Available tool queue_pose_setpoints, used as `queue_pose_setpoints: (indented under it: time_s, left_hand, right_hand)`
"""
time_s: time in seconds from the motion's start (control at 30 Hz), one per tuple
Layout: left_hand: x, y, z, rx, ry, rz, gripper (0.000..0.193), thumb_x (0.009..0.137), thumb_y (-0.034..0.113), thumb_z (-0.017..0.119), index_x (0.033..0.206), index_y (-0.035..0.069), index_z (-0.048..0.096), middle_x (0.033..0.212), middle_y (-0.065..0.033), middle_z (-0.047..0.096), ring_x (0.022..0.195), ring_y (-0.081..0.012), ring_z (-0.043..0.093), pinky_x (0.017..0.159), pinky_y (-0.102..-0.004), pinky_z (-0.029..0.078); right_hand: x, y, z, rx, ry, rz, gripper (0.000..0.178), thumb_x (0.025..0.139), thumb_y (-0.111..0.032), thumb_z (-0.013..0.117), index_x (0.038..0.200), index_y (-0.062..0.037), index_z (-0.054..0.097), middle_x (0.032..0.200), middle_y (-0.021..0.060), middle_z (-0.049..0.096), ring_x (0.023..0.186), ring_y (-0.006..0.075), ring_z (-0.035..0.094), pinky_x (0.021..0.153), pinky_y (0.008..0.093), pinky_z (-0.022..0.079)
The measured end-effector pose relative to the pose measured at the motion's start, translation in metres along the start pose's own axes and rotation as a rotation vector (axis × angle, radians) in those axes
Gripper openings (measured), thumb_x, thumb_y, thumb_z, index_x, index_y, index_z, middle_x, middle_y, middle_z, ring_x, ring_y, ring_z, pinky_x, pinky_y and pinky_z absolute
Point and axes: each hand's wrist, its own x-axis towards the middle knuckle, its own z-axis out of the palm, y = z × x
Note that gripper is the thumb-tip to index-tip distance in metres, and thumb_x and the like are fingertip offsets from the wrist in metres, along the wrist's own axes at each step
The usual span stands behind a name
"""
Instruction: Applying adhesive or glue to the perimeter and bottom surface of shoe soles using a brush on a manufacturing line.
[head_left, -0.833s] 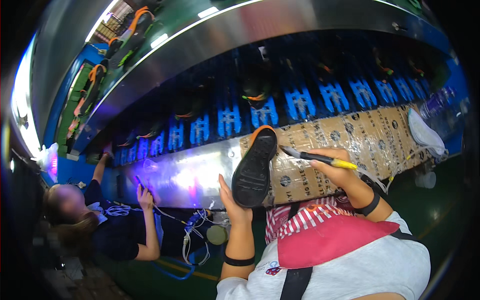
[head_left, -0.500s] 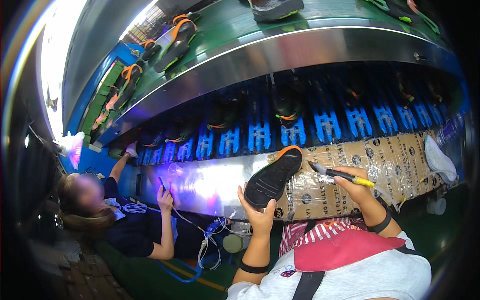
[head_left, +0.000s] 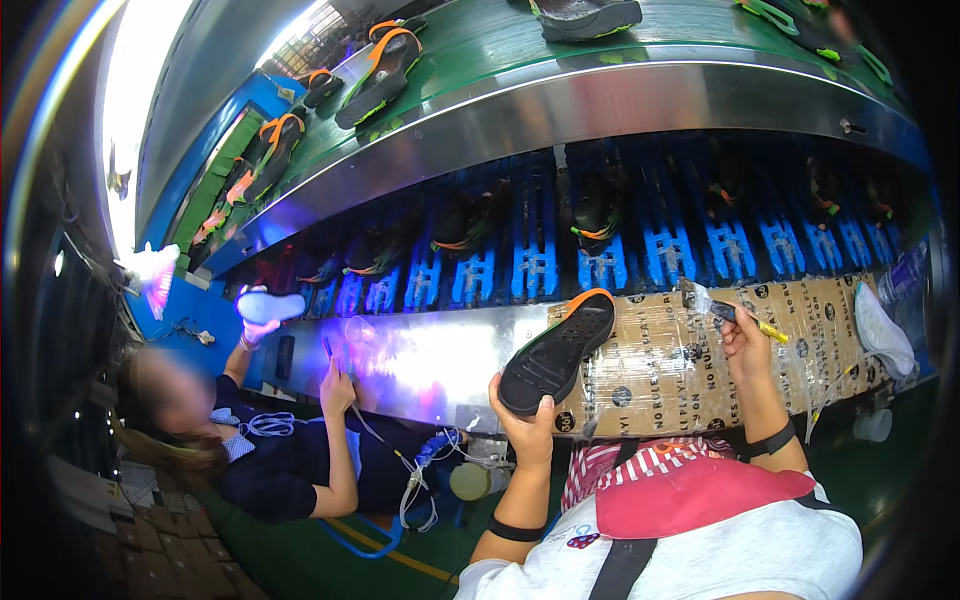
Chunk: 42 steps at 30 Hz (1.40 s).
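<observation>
In my left hand (head_left: 527,425) is a black shoe sole (head_left: 560,352) with an orange strip along its far end. Fingers and thumb close round its near end, and it tilts up over the bench edge. My right hand (head_left: 748,345) pinches a brush (head_left: 722,306) with a dark and yellow handle. The pale bristles point left, over the cardboard and apart from the sole. Beneath both hands lies a cardboard sheet (head_left: 655,385) under shiny clear film.
A co-worker at left holds a pale sole (head_left: 270,305) and a slim tool (head_left: 328,350). Blue racks (head_left: 602,262) with dark shoes line the bench's far side, under a green conveyor (head_left: 480,60). A white sole-shaped piece (head_left: 882,335) lies far right.
My right hand has moved the brush up and right, away from the sole. My left hand keeps its hold. The co-worker's far hand has come up with a pale sole. The view has shifted slightly.
</observation>
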Motion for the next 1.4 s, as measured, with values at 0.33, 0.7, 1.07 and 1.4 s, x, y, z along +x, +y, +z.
queue_pose_setpoints:
  time_s: [0.33, 0.7, 1.07, 1.4]
  left_hand:
    - [-0.029, -0.039, -0.02, 0.056, 0.008, -0.055, 0.095, 0.07, 0.009, 0.069, 0.139, 0.004, 0.003, 0.12, -0.0176, 0.041, 0.108, -0.0237, 0.045, 0.094, -0.0331, 0.036]
    - [-0.035, -0.064, -0.015, 0.534, 0.044, 0.009, 0.093, 0.063, 0.018, 0.078, 0.136, 0.001, 0.023, 0.108, -0.0175, 0.053, 0.095, -0.0211, 0.054, 0.085, -0.0306, 0.043]
    - [-0.033, -0.071, -0.002, 0.414, 0.17, -0.017, 0.085, 0.057, 0.016, 0.082, 0.128, -0.002, 0.038, 0.096, -0.0151, 0.061, 0.083, -0.0176, 0.058, 0.075, -0.0293, 0.047]
    - [-0.035, -0.066, -0.003, 0.495, 0.106, -0.079, 0.085, 0.062, 0.008, 0.079, 0.131, -0.002, 0.032, 0.109, -0.0133, 0.054, 0.094, -0.0174, 0.054, 0.083, -0.0286, 0.044]
  right_hand:
    - [-0.002, 0.022, -0.041, 0.09, 0.026, 0.093, 0.021, 0.089, -0.022, 0.048, 0.096, -0.0027, 0.055, 0.064, 0.0005, 0.053, 0.052, 0.0059, 0.045, 0.042, 0.0179, 0.031]
    - [-0.014, 0.035, -0.049, 0.218, 0.008, 0.062, 0.023, 0.088, -0.023, 0.048, 0.098, -0.0032, 0.054, 0.064, 0.0018, 0.052, 0.052, 0.0082, 0.044, 0.044, 0.0198, 0.031]
    - [-0.017, 0.039, -0.051, 0.236, 0.084, 0.167, 0.031, 0.091, -0.032, 0.045, 0.103, -0.0046, 0.052, 0.059, 0.0009, 0.048, 0.046, 0.0092, 0.039, 0.042, 0.0208, 0.028]
    - [-0.012, 0.04, -0.057, 0.363, 0.133, 0.212, 0.033, 0.091, -0.038, 0.042, 0.093, -0.0073, 0.055, 0.054, -0.0004, 0.047, 0.043, 0.0092, 0.038, 0.039, 0.02, 0.029]
